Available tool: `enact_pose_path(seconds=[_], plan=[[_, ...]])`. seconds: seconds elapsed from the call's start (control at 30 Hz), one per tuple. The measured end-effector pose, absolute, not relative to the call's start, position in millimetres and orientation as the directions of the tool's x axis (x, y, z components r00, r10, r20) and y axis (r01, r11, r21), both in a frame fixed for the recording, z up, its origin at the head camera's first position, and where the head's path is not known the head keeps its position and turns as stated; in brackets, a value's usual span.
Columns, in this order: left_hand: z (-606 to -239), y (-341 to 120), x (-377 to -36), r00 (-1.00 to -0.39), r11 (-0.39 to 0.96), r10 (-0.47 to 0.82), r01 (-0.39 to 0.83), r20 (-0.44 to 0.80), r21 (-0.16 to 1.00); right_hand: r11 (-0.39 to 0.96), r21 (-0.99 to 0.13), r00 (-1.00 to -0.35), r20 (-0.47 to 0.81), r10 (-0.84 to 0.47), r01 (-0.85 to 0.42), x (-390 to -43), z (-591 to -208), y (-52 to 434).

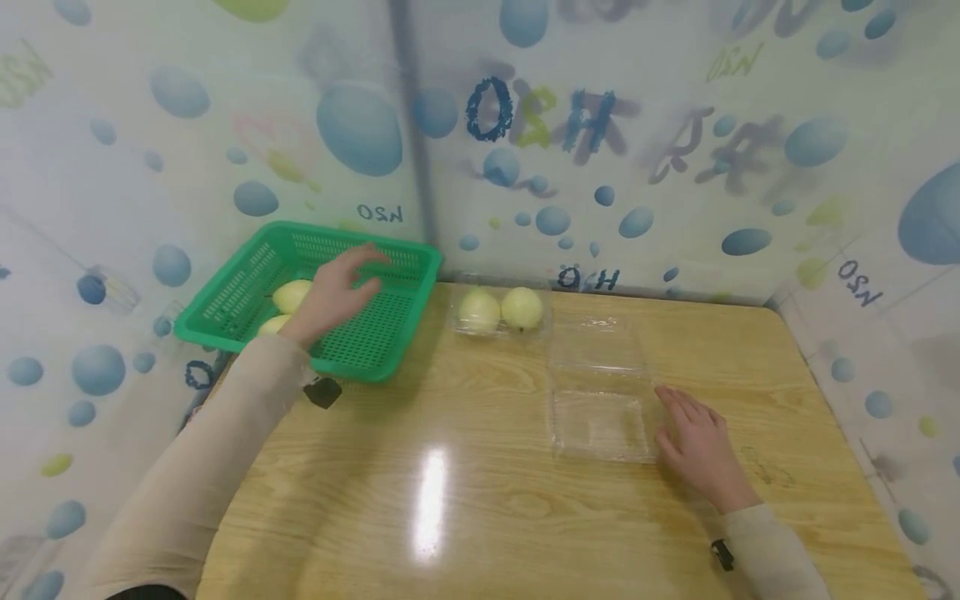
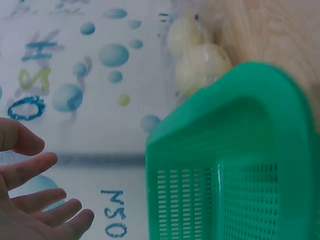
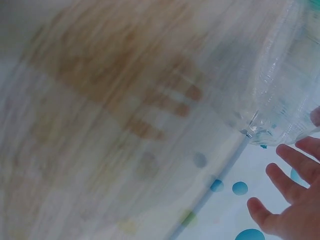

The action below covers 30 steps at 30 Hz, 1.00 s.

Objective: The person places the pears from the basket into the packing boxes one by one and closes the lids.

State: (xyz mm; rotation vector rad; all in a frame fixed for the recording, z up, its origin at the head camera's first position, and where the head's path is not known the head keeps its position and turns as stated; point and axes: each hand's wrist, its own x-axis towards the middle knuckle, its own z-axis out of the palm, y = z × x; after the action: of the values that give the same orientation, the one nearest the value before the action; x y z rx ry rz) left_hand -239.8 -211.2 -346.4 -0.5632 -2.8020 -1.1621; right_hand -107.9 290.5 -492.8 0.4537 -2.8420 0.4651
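Observation:
My left hand [image 1: 337, 292] hovers over the green basket [image 1: 408, 325], fingers spread and slightly bent, holding nothing. In the left wrist view the same hand [image 2: 40, 195] shows beside the basket wall [image 2: 250, 115], its palm bare. Two pale yellow pears [image 1: 291, 296] lie in the basket, partly hidden by that hand and forearm. My right hand [image 1: 697, 446] is at the right edge of an opened clear plastic box [image 1: 600, 425], whose lid [image 1: 596, 343] lies folded back. In the right wrist view its loosely extended fingers [image 3: 290, 182] are right at the plastic.
A closed clear box with two pale pears [image 1: 522, 309] stands at the table's back, between the basket and the opened box. Behind the wooden table [image 1: 487, 500] rises a wall [image 1: 465, 192] with blue bubble prints. Light glares on the tabletop.

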Motion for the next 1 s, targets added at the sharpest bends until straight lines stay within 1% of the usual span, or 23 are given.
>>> enact_pose_path(seconds=[0.1, 0.23, 0.5, 0.77, 1.0], plan=[[-337, -217, -247, -0.948, 0.676, 0.291, 0.302, 0.133, 0.672, 0.9, -0.279, -0.928, 0.266, -0.262, -0.335, -107, -494, 290], [-329, -224, -257, -0.962, 0.737, 0.27, 0.24, 0.051, 0.631, 0.9, -0.283, -0.927, 0.275, -0.254, -0.331, -107, -495, 289], [-326, -239, -274, -0.958, 0.78, 0.287, 0.223, -0.018, 0.584, 0.901, -0.28, -0.925, 0.284, -0.252, -0.331, -107, -494, 290], [-330, -246, -282, -0.941, 0.816, 0.33, 0.245, -0.075, 0.523, 0.897, -0.29, -0.925, 0.286, -0.252, -0.334, -108, -495, 290], [-337, -254, -291, -0.898, 0.84, 0.426, 0.348, -0.11, 0.417, 0.892, -0.289, -0.917, 0.304, -0.26, -0.349, -108, -497, 292]])
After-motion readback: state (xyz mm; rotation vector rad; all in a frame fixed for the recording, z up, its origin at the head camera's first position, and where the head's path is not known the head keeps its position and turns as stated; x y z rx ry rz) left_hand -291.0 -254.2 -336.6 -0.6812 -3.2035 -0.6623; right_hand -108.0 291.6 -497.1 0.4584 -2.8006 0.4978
